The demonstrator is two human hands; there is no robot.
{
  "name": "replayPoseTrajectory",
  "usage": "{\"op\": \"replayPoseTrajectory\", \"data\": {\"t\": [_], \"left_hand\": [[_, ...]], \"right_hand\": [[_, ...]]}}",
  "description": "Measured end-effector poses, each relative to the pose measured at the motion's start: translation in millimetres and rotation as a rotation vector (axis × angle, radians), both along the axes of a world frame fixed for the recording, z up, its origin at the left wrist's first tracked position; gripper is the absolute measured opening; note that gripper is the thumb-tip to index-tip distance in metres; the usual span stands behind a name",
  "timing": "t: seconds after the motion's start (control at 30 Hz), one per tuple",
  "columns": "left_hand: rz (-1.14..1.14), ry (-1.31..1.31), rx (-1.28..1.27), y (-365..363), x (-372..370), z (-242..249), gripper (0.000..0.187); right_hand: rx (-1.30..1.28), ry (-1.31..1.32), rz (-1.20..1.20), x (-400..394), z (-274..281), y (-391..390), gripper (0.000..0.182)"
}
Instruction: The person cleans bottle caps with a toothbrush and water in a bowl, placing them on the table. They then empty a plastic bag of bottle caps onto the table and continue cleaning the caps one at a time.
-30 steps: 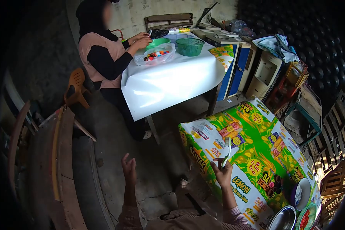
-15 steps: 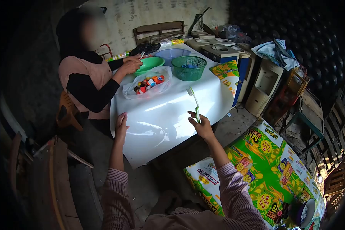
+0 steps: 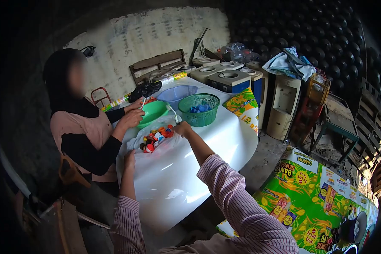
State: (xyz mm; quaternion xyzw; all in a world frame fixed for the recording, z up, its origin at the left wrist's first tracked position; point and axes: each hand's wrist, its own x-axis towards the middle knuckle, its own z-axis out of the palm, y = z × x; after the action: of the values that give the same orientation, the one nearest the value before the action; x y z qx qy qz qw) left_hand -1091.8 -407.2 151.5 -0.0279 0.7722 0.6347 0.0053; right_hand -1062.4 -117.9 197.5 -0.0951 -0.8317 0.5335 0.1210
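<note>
A toothbrush [image 3: 176, 115] with a pale green and white handle is gripped in my right hand [image 3: 183, 128], bristles up, between the green bowl [image 3: 153, 113] and the green plastic basket [image 3: 199, 113]. Just below and left of that hand lies a clear plastic bag [image 3: 157, 149] filled with bottle caps [image 3: 158, 137], red, orange, white, blue and dark. At the table's left side my left hand [image 3: 130, 160] is beside the bag's near edge. Its fingers look loosely open, though partly foreshortened. Blue caps [image 3: 200, 109] lie inside the basket.
A co-worker at the left holds a thin white stick-like tool [image 3: 143, 102] over the green bowl. A bluish basin [image 3: 176, 94] stands behind on the white-covered table [image 3: 180, 186]. Water dispensers [image 3: 285, 106] line the far right. A second table [image 3: 302, 199] has a colourful printed cover.
My right hand has moved forward and left with the toothbrush, from the table's near right to beside the bowl and basket. My left hand is nearer the bag. My view has shifted.
</note>
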Motion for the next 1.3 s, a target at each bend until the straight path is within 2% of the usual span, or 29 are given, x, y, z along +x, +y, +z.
{"op": "replayPoseTrajectory", "data": {"t": [0.03,0.07,0.13,0.2,0.33,0.47,0.53,0.6,0.63,0.67,0.7,0.73,0.8,0.93,1.0,1.03,1.1,1.23,1.3], "left_hand": [[-0.014,-0.034,0.185,-3.0,-7.9,-3.3,0.048],[-0.016,-0.04,0.183,-5.8,-14.8,-7.6,0.048],[-0.211,0.177,0.726,6.5,12.2,26.8,0.045],[-0.271,0.282,0.833,19.3,32.4,63.7,0.046],[-0.397,0.366,0.956,50.2,90.7,131.1,0.046],[-0.532,0.457,1.083,88.4,148.6,160.6,0.048],[-0.6,0.37,1.186,111.7,189.3,168.1,0.046],[-0.707,0.266,1.206,139.3,227.8,161.0,0.046],[-0.83,0.2,1.253,152.7,236.0,147.6,0.045],[-1.135,0.091,1.372,165.6,232.1,124.2,0.044],[-1.224,-0.063,1.466,180.7,247.6,109.8,0.043],[-1.309,-0.221,1.556,197.4,270.3,96.8,0.042],[-1.272,-0.408,1.565,229.4,312.3,63.4,0.041],[-1.293,-0.826,1.51,279.2,399.0,3.7,0.041],[-1.302,-0.913,1.348,293.2,435.3,-12.2,0.04],[-1.288,-0.887,1.264,299.6,450.9,-18.3,0.04],[-1.315,-0.775,1.091,313.4,473.4,-37.1,0.039],[-1.347,-0.664,0.905,318.3,497.3,-81.6,0.038],[-1.372,-0.605,0.573,308.5,499.6,-94.2,0.043]], "right_hand": [[-0.258,-0.064,0.063,-7.8,-2.7,-0.5,0.036],[-0.261,-0.069,0.06,-14.7,-6.0,-0.4,0.036],[-0.754,0.215,0.145,7.0,20.7,-6.8,0.027],[-0.867,0.33,0.233,37.5,58.5,-8.7,0.02],[-0.806,0.396,0.279,119.6,114.9,0.9,0.027],[-0.755,0.544,0.284,210.1,135.1,32.6,0.029],[-0.717,0.533,0.194,270.7,143.1,49.3,0.022],[-0.677,0.489,0.031,321.0,142.0,70.8,0.022],[-0.659,0.46,-0.049,350.5,137.1,80.2,0.021],[-0.64,0.431,-0.126,382.1,132.8,87.5,0.02],[-0.589,0.376,-0.188,416.9,131.4,87.4,0.023],[-0.607,0.357,-0.138,446.2,117.5,99.6,0.026],[-0.653,0.35,-0.165,501.1,91.0,110.8,0.027],[-0.628,0.246,-0.533,602.6,47.8,115.5,0.029],[-0.652,0.236,-0.685,642.6,27.6,121.1,0.03],[-0.647,0.236,-0.702,660.5,15.2,126.1,0.03],[-0.623,0.258,-0.89,692.1,-14.6,136.1,0.028],[-0.536,0.191,-1.1,741.5,-79.8,138.0,0.028],[-0.42,0.062,-1.191,767.2,-125.2,139.9,0.03]]}}
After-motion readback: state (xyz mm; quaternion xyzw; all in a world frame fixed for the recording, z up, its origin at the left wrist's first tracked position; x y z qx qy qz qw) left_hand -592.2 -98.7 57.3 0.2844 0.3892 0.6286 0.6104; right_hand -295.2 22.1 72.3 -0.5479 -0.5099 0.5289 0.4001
